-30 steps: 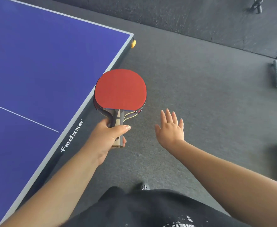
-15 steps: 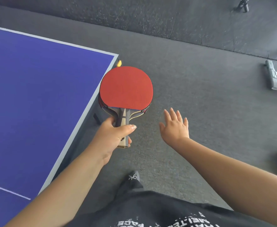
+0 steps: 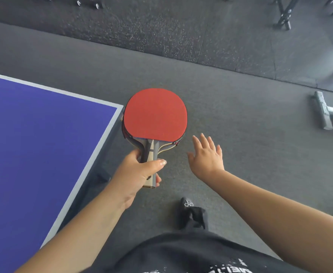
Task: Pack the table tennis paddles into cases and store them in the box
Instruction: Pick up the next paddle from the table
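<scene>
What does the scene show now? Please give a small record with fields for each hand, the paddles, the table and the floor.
left hand: the left hand grips the handles of the stacked paddles
right hand: the right hand is held out with straight fingers, holding nothing
paddles: red rubber faces up; at least one more paddle lies under the top one; exact count cannot be told
table: corner of the blue table tennis table, beside the paddles
floor: grey floor, a metal dumbbell at the right
cases and box: not in view
</scene>
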Demonstrator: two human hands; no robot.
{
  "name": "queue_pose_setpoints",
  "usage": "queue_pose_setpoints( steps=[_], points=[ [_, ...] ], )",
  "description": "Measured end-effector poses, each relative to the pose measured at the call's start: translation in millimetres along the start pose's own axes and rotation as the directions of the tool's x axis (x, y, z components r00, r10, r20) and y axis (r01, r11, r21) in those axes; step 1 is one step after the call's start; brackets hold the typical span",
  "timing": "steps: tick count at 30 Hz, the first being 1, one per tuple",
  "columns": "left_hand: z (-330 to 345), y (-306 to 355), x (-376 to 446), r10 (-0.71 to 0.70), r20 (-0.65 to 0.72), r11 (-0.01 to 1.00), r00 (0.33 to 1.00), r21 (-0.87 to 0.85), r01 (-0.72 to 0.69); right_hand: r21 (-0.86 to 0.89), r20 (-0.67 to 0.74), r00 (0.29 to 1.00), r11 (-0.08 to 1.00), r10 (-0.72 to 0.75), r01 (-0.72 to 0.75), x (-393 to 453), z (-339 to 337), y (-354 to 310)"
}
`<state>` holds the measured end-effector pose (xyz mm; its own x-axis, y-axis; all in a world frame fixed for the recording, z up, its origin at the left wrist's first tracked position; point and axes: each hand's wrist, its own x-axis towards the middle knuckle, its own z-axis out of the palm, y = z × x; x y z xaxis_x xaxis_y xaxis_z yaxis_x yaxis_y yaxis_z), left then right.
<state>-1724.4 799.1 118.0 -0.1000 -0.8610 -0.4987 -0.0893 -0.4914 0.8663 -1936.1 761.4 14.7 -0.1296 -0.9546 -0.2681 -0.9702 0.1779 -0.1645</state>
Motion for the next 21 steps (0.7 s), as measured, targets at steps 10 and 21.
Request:
queue_pose_setpoints(
  steps=[10,21],
  points=[
    [31,74,106,-0.027,-0.207,0.991,0.978,-0.131,0.0,-0.076,0.117,0.962,0.964,-0.246,0.256,171,-58,8],
    [-34,140,224,-0.07,-0.418,0.974,0.906,-0.226,-0.029,-0.109,0.148,0.883,0.88,-0.445,0.462,336,-81,-92]
  ],
)
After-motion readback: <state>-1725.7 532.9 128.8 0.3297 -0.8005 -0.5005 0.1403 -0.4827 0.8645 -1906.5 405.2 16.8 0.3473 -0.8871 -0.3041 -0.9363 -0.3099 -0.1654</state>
